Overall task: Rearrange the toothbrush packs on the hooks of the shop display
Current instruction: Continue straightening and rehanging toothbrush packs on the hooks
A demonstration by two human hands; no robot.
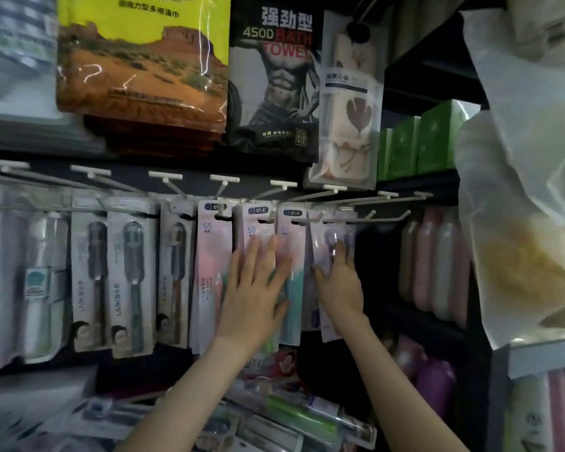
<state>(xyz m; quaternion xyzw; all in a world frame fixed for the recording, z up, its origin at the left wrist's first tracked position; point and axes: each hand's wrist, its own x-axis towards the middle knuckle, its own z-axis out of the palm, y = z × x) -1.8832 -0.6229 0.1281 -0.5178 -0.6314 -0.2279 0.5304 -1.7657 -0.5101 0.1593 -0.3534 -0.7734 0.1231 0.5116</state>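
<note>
Pastel toothbrush packs hang side by side on white hooks (307, 220) in the middle of the display. My left hand (256, 285) lies flat with spread fingers on the pink pack (255, 230) and the teal pack (291, 230). Another pink pack (211, 256) hangs just left of it. My right hand (340, 282) holds the purple toothbrush pack (327, 243), thumb on its left edge and fingers over its front. That pack sits high under the hooks; whether it hangs on one I cannot tell. To the right, bare hook ends (402, 216) stick out.
Clear-fronted toothbrush packs (131, 275) fill the hooks on the left. Bath towel packs (271, 76) hang above. Pink and white bottles (434, 262) stand at the right, a pale plastic bag (529, 190) hangs at far right, and more packs (291, 415) lie below.
</note>
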